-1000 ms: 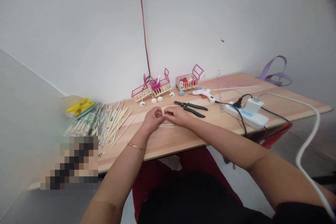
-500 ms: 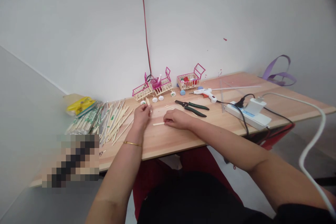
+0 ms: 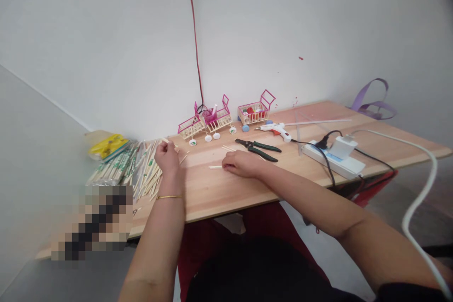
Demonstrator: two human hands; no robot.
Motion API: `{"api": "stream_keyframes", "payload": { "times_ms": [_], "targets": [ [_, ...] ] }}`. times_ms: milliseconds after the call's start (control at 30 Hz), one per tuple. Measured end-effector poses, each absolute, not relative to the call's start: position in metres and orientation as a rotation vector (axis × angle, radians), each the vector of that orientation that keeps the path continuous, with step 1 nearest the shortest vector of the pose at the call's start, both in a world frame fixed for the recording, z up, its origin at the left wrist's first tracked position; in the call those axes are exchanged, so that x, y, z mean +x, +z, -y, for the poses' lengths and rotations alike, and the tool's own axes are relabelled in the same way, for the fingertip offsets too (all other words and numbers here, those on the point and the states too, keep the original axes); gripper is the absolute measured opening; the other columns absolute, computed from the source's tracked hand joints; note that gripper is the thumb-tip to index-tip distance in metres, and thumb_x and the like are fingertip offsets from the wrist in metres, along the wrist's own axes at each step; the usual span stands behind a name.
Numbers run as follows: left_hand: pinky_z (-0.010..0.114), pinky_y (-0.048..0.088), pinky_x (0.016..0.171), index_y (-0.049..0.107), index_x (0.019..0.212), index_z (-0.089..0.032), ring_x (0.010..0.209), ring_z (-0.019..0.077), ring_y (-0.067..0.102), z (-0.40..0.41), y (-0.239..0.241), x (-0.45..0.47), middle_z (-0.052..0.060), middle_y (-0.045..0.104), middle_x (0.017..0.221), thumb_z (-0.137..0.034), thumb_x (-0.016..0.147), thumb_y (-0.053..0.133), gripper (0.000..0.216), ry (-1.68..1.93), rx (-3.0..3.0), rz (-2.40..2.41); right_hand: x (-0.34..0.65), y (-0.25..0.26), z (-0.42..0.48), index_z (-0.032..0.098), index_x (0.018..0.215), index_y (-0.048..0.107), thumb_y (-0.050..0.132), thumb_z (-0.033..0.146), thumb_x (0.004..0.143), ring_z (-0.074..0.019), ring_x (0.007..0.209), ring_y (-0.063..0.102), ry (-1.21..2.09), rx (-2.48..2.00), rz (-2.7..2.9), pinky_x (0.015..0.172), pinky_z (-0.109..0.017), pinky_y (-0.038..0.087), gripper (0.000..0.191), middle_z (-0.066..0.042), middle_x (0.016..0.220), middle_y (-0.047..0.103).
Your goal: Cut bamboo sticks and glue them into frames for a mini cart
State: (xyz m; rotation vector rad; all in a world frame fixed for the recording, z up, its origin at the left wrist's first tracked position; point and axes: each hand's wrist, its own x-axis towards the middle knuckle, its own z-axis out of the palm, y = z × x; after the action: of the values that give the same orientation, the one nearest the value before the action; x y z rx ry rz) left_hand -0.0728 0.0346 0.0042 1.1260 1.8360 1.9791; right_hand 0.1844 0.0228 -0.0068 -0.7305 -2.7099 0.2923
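My left hand (image 3: 167, 157) is closed on a short wooden stick (image 3: 169, 141) and hovers over the right edge of a loose pile of bamboo sticks (image 3: 148, 170). My right hand (image 3: 242, 163) rests knuckles-up on the wooden table (image 3: 226, 188), its fingers closed on the end of a short stick piece (image 3: 214, 167) that lies flat. A gold bangle sits on my left wrist.
Three pink-and-wood miniature carts (image 3: 212, 120) stand by the wall. Green-handled pliers (image 3: 258, 147), a white glue gun (image 3: 278, 128) and a white power strip (image 3: 334, 158) with cables lie to the right. Wrapped chopsticks (image 3: 115, 163) and a yellow packet (image 3: 108, 145) lie far left.
My left hand has left my right hand and swung left to the stick pile with a stick in it. My right hand stayed put on the table.
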Motion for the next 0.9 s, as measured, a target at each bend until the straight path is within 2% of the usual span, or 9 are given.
{"api": "stream_keyframes", "payload": {
  "times_ms": [100, 233, 367, 533, 700, 900],
  "targets": [
    [0.021, 0.029, 0.048, 0.046, 0.069, -0.019, 0.05, 0.0088, 0.033, -0.036, 0.003, -0.077, -0.007, 0.038, 0.056, -0.035, 0.078, 0.047, 0.019, 1.968, 1.089, -1.834, 0.173, -0.005, -0.008, 0.017, 0.093, 0.068, 0.05, 0.022, 0.091, -0.0173, 0.083, 0.058, 0.29, -0.585, 2.788, 0.078, -0.028, 0.041, 0.018, -0.008, 0.092, 0.066],
    [0.021, 0.029, 0.047, 0.051, 0.066, -0.017, 0.047, 0.0082, 0.036, -0.033, 0.001, -0.066, -0.006, 0.041, 0.052, -0.035, 0.073, 0.053, 0.019, 1.74, 1.22, -1.77, 0.165, -0.007, -0.002, 0.017, 0.095, 0.066, 0.048, 0.022, 0.093, -0.0165, 0.085, 0.057, 0.285, -0.535, 2.806, 0.079, -0.027, 0.041, 0.019, -0.007, 0.092, 0.064],
    [0.021, 0.028, 0.046, 0.059, 0.064, -0.015, 0.045, 0.0079, 0.038, -0.026, 0.0, -0.052, -0.004, 0.048, 0.05, -0.032, 0.065, 0.063, 0.018, 1.42, 1.385, -1.712, 0.172, -0.01, -0.013, 0.016, 0.101, 0.063, 0.047, 0.02, 0.093, -0.017, 0.092, 0.058, 0.274, -0.684, 2.751, 0.08, -0.026, 0.042, 0.018, -0.009, 0.103, 0.063],
    [0.02, 0.027, 0.046, 0.062, 0.063, -0.014, 0.046, 0.0078, 0.041, -0.018, -0.002, -0.044, -0.004, 0.053, 0.051, -0.031, 0.059, 0.069, 0.019, 1.08, 1.537, -1.641, 0.187, -0.007, -0.028, 0.012, 0.103, 0.062, 0.052, 0.023, 0.091, -0.0215, 0.091, 0.06, 0.199, -0.988, 2.686, 0.076, -0.029, 0.041, 0.02, -0.013, 0.101, 0.064],
    [0.02, 0.023, 0.042, 0.063, 0.063, -0.015, 0.039, 0.0067, 0.037, -0.011, 0.0, -0.036, -0.005, 0.05, 0.044, -0.031, 0.059, 0.072, 0.019, 0.795, 1.606, -1.545, 0.197, 0.001, -0.033, 0.012, 0.099, 0.065, 0.049, 0.022, 0.091, -0.0238, 0.092, 0.06, 0.095, -1.158, 2.685, 0.077, -0.031, 0.039, 0.02, -0.015, 0.1, 0.066],
    [0.02, 0.027, 0.04, 0.063, 0.064, -0.014, 0.038, 0.0085, 0.045, -0.008, 0.002, -0.031, 0.0, 0.058, 0.046, -0.029, 0.062, 0.071, 0.017, 0.645, 1.61, -1.539, 0.192, 0.01, -0.026, 0.011, 0.094, 0.068, 0.047, 0.02, 0.09, -0.026, 0.093, 0.061, -0.003, -1.199, 2.755, 0.078, -0.034, 0.038, 0.023, -0.018, 0.099, 0.068]
  ]
}}
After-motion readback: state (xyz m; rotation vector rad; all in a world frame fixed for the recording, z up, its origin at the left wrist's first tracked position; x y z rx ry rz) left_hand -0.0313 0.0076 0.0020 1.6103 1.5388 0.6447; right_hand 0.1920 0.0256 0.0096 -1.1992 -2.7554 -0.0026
